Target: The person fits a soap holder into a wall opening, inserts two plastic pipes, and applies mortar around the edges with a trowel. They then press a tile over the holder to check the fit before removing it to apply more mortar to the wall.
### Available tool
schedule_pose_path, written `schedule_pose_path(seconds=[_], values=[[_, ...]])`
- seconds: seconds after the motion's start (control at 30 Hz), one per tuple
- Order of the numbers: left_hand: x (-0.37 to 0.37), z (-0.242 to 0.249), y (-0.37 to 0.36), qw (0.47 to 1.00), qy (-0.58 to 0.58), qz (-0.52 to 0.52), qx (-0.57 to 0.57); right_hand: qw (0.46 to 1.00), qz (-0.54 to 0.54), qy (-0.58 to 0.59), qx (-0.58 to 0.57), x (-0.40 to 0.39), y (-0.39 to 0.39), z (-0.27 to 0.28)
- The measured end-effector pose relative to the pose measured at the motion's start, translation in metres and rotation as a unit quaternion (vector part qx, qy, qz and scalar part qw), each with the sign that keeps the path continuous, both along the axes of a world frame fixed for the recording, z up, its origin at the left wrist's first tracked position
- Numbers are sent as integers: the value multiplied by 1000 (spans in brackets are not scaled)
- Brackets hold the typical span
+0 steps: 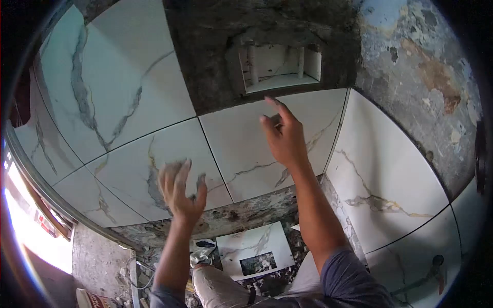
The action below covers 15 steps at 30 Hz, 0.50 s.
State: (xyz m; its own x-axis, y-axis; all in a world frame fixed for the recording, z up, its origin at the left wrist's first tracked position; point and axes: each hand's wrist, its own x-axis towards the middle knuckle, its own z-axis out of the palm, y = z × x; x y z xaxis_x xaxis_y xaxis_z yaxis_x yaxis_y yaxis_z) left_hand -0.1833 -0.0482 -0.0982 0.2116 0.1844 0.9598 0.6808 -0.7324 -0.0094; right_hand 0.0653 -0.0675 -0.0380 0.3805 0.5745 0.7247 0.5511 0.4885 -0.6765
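Note:
My left hand (182, 192) is raised in front of the marbled wall tile (131, 172), its fingers spread and slightly blurred, with nothing in them. Higher up and to the right, my right hand (285, 136) is also bare. Its index finger and thumb stand apart and point up toward the lower edge of a recessed wall niche (280, 81), while the other fingers curl partly out of sight. Behind that hand is another white tile (231, 133) with grey and gold veins. Grey mortar (205, 61) surrounds the niche, which has two pale upright bars inside.
A veined tile with a rectangular cutout (233, 244) leans low between my legs, with rubble (269, 285) around it. Tiles (390, 179) cover the lower right wall below peeling plaster (411, 72). At the lower left are a bright opening (38, 226) and a printed bag (95, 299).

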Motion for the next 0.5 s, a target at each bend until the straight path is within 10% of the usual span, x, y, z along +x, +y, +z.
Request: schedule_pose_path(seconds=[0.17,0.5], values=[[51,96,44,995,50,-6,85,997,21,-14,-73,-3,24,19],[84,107,91,971,75,24,226,992,87,-32,-90,-3,36,21]])
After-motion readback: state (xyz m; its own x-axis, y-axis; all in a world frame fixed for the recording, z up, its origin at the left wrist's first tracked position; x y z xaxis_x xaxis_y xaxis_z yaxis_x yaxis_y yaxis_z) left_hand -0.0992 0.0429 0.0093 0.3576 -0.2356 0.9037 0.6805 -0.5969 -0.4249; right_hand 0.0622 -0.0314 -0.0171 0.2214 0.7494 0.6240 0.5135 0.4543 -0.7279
